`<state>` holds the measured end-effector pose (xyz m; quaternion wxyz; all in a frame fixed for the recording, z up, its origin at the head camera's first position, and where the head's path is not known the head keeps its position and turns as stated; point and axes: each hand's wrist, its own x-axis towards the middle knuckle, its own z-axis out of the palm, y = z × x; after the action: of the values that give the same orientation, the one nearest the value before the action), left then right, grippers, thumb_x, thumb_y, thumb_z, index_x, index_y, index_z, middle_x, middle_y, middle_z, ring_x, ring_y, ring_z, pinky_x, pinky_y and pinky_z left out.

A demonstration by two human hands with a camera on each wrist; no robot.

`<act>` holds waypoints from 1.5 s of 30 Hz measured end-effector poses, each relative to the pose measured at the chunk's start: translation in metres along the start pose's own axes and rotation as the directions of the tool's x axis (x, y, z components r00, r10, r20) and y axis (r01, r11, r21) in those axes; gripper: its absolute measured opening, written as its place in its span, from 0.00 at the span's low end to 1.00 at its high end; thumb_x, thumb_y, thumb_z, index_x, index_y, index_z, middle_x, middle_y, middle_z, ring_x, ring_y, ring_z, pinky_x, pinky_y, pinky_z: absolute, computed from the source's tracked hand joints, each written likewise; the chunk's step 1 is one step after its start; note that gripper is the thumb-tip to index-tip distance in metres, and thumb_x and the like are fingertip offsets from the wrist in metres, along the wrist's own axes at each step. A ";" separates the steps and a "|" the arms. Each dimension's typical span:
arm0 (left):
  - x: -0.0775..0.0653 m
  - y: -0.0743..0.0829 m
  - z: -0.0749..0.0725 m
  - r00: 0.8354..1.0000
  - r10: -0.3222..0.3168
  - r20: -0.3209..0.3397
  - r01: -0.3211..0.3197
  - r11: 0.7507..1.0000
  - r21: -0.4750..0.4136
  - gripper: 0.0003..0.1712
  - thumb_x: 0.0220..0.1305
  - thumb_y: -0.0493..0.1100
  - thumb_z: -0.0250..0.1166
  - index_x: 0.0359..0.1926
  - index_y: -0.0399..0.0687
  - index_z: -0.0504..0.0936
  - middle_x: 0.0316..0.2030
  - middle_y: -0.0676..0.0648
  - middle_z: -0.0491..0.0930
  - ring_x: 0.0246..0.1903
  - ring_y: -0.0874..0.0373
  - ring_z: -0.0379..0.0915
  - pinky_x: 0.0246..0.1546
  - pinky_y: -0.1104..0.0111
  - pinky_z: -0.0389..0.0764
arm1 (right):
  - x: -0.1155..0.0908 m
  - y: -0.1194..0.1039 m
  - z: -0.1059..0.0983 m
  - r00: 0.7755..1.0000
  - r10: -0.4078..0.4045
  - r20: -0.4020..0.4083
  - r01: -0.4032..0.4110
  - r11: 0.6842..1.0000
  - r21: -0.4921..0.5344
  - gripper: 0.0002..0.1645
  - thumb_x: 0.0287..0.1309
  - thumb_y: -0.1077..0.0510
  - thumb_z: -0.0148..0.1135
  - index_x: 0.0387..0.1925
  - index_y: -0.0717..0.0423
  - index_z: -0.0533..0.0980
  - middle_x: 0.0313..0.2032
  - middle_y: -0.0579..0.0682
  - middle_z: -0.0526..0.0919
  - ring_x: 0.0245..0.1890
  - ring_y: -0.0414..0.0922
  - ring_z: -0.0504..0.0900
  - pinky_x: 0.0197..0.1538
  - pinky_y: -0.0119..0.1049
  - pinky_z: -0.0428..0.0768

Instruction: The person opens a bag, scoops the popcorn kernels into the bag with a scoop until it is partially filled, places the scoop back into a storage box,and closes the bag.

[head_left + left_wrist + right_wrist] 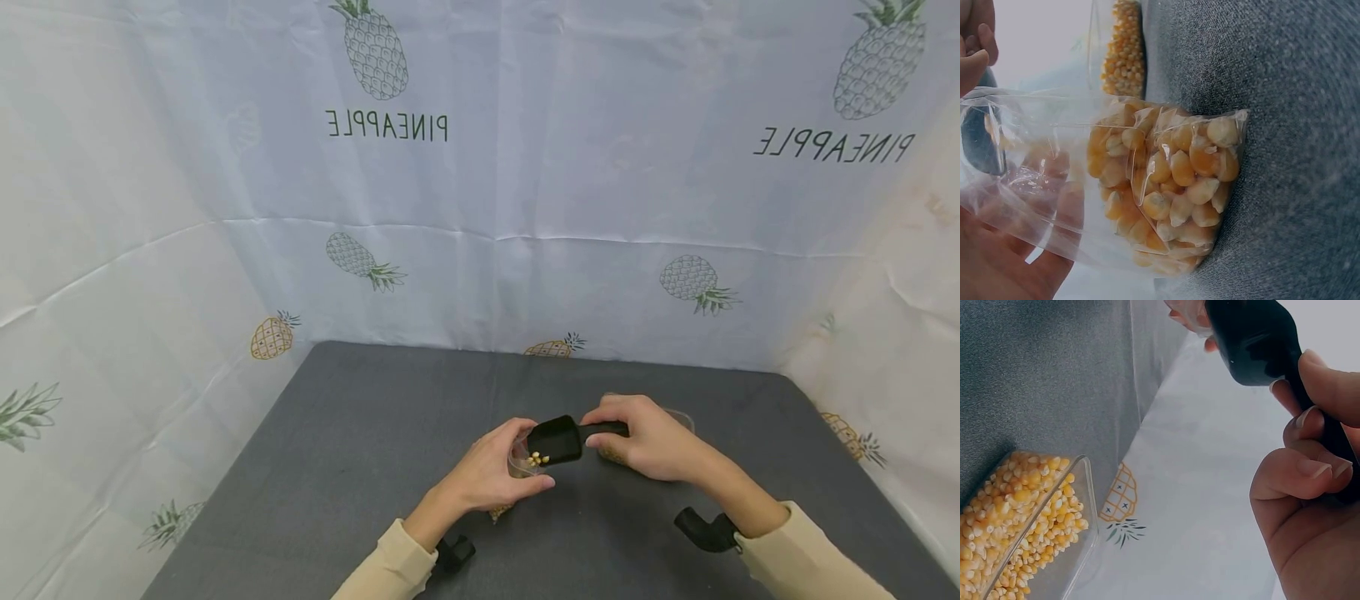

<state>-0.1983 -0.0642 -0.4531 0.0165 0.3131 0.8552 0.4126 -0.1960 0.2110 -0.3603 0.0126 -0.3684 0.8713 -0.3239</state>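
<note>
Cream sleeves (390, 558) up close, left hand (497, 467) with fingers curled round a clear bag (1041, 115) of corn (1175, 175), right hand (647, 437) pinching a black scoop (557, 442) at the bag's top, corn box (1087, 472) on gray table (360, 433).

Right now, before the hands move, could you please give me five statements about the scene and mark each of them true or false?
1. The right hand holds a black scoop. True.
2. The left hand holds a knife. False: it holds a clear bag.
3. There is corn in the lower part of the clear bag. True.
4. The clear tub is empty. False: corn kernels lie in it.
5. The scoop's front end is at the bag's opening. True.
</note>
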 end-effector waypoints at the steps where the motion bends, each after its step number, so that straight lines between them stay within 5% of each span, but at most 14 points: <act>1: 0.000 0.000 0.000 1.000 0.002 0.000 -0.002 1.000 -0.003 0.42 0.62 0.64 0.69 0.70 0.50 0.68 0.48 0.55 0.74 0.42 0.66 0.71 0.42 0.69 0.77 | 0.000 0.000 0.000 1.000 -0.006 -0.002 0.006 1.000 -0.003 0.15 0.67 0.52 0.67 0.50 0.54 0.85 0.33 0.37 0.76 0.27 0.34 0.70 0.32 0.33 0.73; 10: -0.001 -0.001 0.000 1.000 0.013 -0.007 -0.013 1.000 -0.007 0.41 0.63 0.64 0.69 0.69 0.50 0.69 0.48 0.55 0.74 0.40 0.67 0.71 0.39 0.70 0.76 | -0.006 0.006 0.002 0.999 0.006 -0.032 -0.005 1.000 0.019 0.15 0.68 0.52 0.65 0.51 0.55 0.84 0.34 0.38 0.78 0.32 0.37 0.75 0.36 0.34 0.75; 15: 0.000 -0.001 0.000 1.000 0.027 -0.010 -0.027 1.000 -0.014 0.39 0.63 0.63 0.68 0.68 0.51 0.69 0.48 0.52 0.76 0.38 0.68 0.70 0.38 0.71 0.76 | -0.015 0.012 0.003 0.992 0.115 -0.052 -0.113 0.993 0.038 0.18 0.69 0.52 0.65 0.54 0.57 0.83 0.47 0.49 0.84 0.49 0.50 0.82 0.47 0.45 0.81; 21: 0.000 -0.001 0.000 0.999 0.032 -0.007 -0.032 0.999 -0.022 0.39 0.64 0.63 0.68 0.69 0.50 0.70 0.47 0.53 0.77 0.38 0.68 0.71 0.37 0.71 0.77 | -0.024 0.021 0.000 0.973 0.221 -0.068 -0.216 0.973 0.076 0.19 0.69 0.51 0.65 0.56 0.54 0.83 0.57 0.57 0.82 0.66 0.69 0.69 0.60 0.66 0.72; 33: -0.001 -0.002 -0.001 0.999 0.032 -0.017 -0.032 0.999 -0.007 0.39 0.63 0.63 0.68 0.69 0.52 0.70 0.46 0.54 0.77 0.38 0.68 0.71 0.38 0.71 0.77 | -0.040 0.041 -0.008 0.961 0.269 -0.072 -0.256 0.955 0.149 0.17 0.69 0.55 0.64 0.55 0.57 0.83 0.58 0.62 0.81 0.69 0.75 0.60 0.63 0.72 0.64; 38: -0.001 -0.002 -0.001 0.999 0.030 -0.018 -0.030 0.999 -0.010 0.39 0.63 0.63 0.68 0.69 0.52 0.70 0.46 0.54 0.77 0.39 0.68 0.71 0.38 0.71 0.77 | -0.047 0.052 -0.011 0.951 0.300 -0.073 -0.289 0.948 0.133 0.19 0.70 0.53 0.64 0.57 0.58 0.82 0.54 0.56 0.84 0.60 0.68 0.74 0.51 0.54 0.79; 40: -0.001 -0.002 -0.001 0.999 0.029 -0.020 -0.030 0.999 -0.017 0.39 0.64 0.63 0.68 0.69 0.52 0.70 0.46 0.54 0.77 0.39 0.68 0.71 0.39 0.70 0.77 | -0.051 0.057 -0.012 0.944 0.322 -0.070 -0.311 0.941 0.135 0.21 0.70 0.53 0.64 0.57 0.60 0.81 0.51 0.55 0.84 0.44 0.57 0.82 0.40 0.44 0.78; 43: -0.001 -0.002 -0.001 0.999 0.030 -0.028 -0.031 0.999 -0.025 0.38 0.64 0.63 0.68 0.68 0.52 0.70 0.46 0.54 0.77 0.39 0.67 0.72 0.39 0.70 0.78 | -0.056 0.063 -0.016 0.933 0.354 -0.060 -0.341 0.926 0.164 0.22 0.70 0.53 0.64 0.58 0.63 0.80 0.40 0.57 0.83 0.23 0.46 0.73 0.29 0.39 0.74; 45: -0.001 -0.002 -0.001 0.999 0.031 -0.034 -0.032 0.999 -0.030 0.37 0.64 0.62 0.68 0.68 0.52 0.71 0.46 0.53 0.77 0.40 0.67 0.72 0.40 0.69 0.78 | -0.060 0.067 -0.020 0.927 0.372 -0.058 -0.357 0.918 0.171 0.23 0.70 0.53 0.63 0.58 0.65 0.79 0.36 0.58 0.82 0.18 0.41 0.67 0.24 0.38 0.72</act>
<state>-0.1993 -0.0667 -0.4542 0.0003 0.3193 0.8440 0.4309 -0.1993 0.2958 -0.3962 0.0630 -0.1827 0.8960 -0.3998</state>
